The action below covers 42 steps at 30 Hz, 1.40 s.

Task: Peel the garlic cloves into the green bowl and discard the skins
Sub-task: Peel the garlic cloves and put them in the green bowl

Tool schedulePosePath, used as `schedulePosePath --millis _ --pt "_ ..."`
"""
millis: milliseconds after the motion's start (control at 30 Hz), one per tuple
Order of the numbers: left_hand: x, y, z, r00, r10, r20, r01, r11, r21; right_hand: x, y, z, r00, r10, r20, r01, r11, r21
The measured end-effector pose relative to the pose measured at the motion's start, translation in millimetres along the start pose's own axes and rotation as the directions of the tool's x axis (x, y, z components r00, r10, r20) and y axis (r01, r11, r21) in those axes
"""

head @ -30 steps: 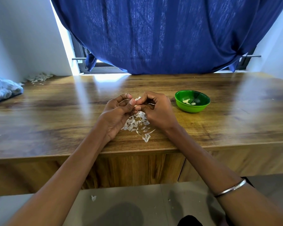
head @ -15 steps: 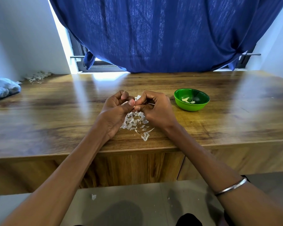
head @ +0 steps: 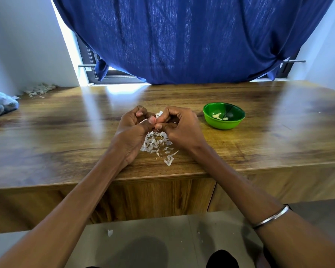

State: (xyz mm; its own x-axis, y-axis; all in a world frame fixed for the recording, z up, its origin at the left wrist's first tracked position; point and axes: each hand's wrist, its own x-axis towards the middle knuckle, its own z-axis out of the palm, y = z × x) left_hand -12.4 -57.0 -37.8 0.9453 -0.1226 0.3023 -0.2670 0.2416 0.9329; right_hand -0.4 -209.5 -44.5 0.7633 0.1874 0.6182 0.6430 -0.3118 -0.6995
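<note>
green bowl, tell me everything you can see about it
The green bowl is small, round and glossy, plastic by its look, standing upright on the wooden table, to the right of the right hand and clear of it. Inside lie a few pale peeled garlic cloves at the bottom; it is otherwise mostly empty. Neither hand touches it.

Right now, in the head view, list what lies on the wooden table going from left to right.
Pale bag → far heap of skins → left hand → pile of garlic skins → right hand → green bowl holding peeled cloves.
</note>
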Motion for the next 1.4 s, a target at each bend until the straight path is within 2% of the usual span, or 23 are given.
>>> schedulePosePath --millis 233,433,633,1000,1100,1233,1400 --pt "0.8 -1.9 2.1 1.0 0.01 -0.028 -0.009 1.0 0.023 1.5 3.4 1.7 1.0 0.007 -0.015 -0.007 1.0 0.018" --pt "0.1 0.1 3.5 0.999 -0.032 -0.028 0.032 0.999 -0.025 1.2 4.9 1.1 1.0 0.012 -0.024 -0.011 1.0 0.02" --pt "-3.1 1.5 7.7 0.998 -0.009 -0.066 0.012 0.999 0.047 1.3 5.7 1.5 1.0 0.008 -0.017 -0.008 1.0 0.026" --pt "-2.7 -1.3 8.7 0.992 0.024 -0.128 -0.015 0.997 0.073 0.5 4.2 1.8 1.0 -0.002 -0.004 0.002 1.0 0.01" --pt "-1.0 -3.5 8.3 0.985 0.056 -0.163 -0.04 0.994 0.103 1.5 3.7 2.8 1.0 0.023 -0.021 -0.022 0.998 0.053" --pt "1.8 -3.8 4.0 0.99 0.018 -0.138 -0.017 1.0 0.009 0.9 -0.5 5.0 0.996 0.046 -0.081 -0.037 0.994 0.104" --pt "-0.7 -2.5 2.3 0.975 0.022 -0.221 -0.039 0.996 -0.075 0.6 -1.2 3.0 0.988 0.037 -0.149 -0.027 0.997 0.068"
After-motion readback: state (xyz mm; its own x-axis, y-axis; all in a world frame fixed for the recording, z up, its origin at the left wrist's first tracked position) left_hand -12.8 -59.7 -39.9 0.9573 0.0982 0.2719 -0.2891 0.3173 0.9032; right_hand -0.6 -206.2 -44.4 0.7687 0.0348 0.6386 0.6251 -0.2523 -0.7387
